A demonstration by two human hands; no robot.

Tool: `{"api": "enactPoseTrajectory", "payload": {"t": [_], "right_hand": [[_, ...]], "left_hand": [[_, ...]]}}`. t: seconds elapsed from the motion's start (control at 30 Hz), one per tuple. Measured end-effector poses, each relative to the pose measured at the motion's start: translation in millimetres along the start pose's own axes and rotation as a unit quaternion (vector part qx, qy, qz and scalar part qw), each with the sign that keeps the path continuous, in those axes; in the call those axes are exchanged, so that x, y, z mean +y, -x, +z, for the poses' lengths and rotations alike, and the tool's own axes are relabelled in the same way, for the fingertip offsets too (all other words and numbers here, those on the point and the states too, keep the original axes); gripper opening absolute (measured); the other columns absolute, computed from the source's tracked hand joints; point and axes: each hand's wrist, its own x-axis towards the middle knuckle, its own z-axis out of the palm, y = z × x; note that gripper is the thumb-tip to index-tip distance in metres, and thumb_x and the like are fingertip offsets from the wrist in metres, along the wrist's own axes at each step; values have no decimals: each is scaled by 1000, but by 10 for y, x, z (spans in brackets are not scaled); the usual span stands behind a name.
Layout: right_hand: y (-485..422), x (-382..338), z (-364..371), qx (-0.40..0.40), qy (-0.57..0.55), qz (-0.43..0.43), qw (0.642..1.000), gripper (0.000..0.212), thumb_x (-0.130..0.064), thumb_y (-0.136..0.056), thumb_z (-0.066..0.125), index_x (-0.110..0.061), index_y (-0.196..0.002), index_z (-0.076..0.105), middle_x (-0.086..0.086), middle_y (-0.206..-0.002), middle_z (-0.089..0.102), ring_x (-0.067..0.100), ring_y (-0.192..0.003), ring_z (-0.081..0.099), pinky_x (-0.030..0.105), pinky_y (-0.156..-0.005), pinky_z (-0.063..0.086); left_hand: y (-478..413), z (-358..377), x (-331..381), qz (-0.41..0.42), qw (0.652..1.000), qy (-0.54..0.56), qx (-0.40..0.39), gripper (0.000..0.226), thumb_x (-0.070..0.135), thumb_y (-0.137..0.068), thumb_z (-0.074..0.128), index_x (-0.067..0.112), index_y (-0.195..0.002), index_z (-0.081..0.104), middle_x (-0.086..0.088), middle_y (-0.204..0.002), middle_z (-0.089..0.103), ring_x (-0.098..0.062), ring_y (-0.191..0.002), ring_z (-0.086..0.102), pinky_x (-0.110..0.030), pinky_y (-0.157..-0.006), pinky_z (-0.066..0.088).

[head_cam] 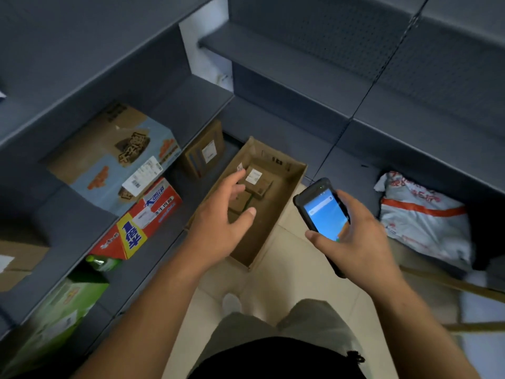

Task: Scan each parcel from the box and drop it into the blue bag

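My left hand [218,222] hung spread over the box [276,157], its small parcels [255,181] huddled toward the far end; my right hand [358,242] gripped the scanner [322,209]. Grabbing loosely, I might have lifted two together; they seemed stacked, though blurred.

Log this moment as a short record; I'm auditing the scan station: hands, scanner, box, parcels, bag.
left hand: open, above the box, holding nothing
right hand: grips the scanner, screen lit blue
box: open cardboard, on the floor beside shelves
parcels: small brown ones inside, one showing a white label
blue bag: not in view
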Motion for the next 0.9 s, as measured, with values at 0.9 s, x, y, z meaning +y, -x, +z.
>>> {"api": "enactPoseTrajectory", "payload": {"t": [0.9], "right_hand": [[-2876,643,1303,-99,33,47,993,94,-66,-68,75,-36,-145,31,-11,-142,47,8,-113,49,4,-72,23]], "left_hand": [[-2615,173,-1339,-50,993,-105,27,66,27,-98,65,56,-147,32,34,-138,37,25,-121,37,-14,-90,36]]}}
